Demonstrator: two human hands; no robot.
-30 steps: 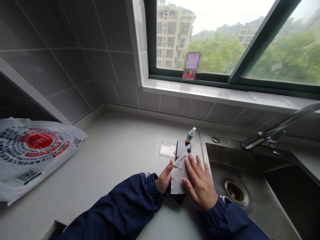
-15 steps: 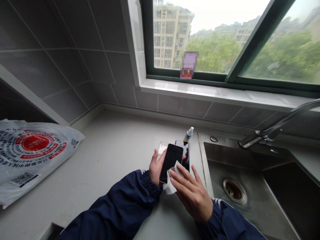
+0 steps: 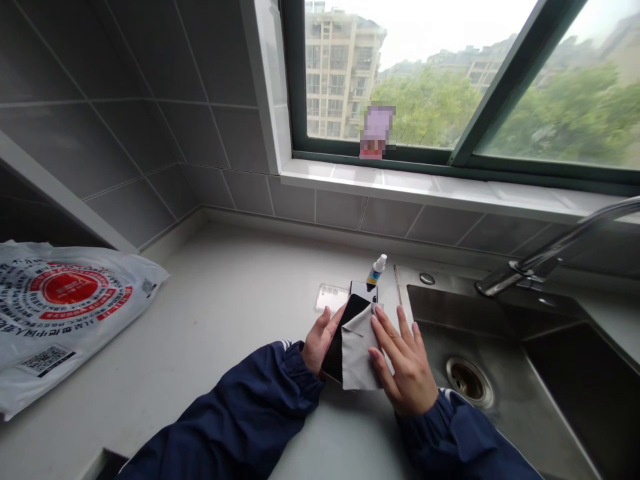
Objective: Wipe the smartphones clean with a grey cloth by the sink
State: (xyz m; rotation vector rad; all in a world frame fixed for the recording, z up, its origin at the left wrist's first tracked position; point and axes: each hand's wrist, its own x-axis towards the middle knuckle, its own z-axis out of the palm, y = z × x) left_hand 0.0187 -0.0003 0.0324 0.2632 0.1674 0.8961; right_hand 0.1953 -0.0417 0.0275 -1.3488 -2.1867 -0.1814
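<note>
My left hand (image 3: pixel 319 339) is closed along the left edge of a black-screened smartphone (image 3: pixel 336 347), held tilted above the counter. A grey cleaning cloth (image 3: pixel 359 357) with a zigzag edge covers the right part of the screen, one corner folded over. My right hand (image 3: pixel 404 360) holds the cloth against the phone at its right side, fingers stretched and somewhat spread. Behind lies a second phone (image 3: pixel 361 289), dark and glossy, partly hidden by the first. A clear phone case (image 3: pixel 330 297) rests to its left, and a small white-capped spray bottle (image 3: pixel 377 269) is just beyond.
On the right is a steel sink (image 3: pixel 440 313) with a drain (image 3: pixel 469 381) and a chrome faucet (image 3: pixel 515 273). A printed white plastic bag (image 3: pixel 75 313) lies on the pale counter (image 3: pixel 225 287) at left. A window (image 3: pixel 425 100) is behind.
The bunched cloth has opened out and now hangs flatter over the phone. My right hand has shifted right and slightly up, its fingers more spread. The phone sits slightly lower, uncovering the clear case.
</note>
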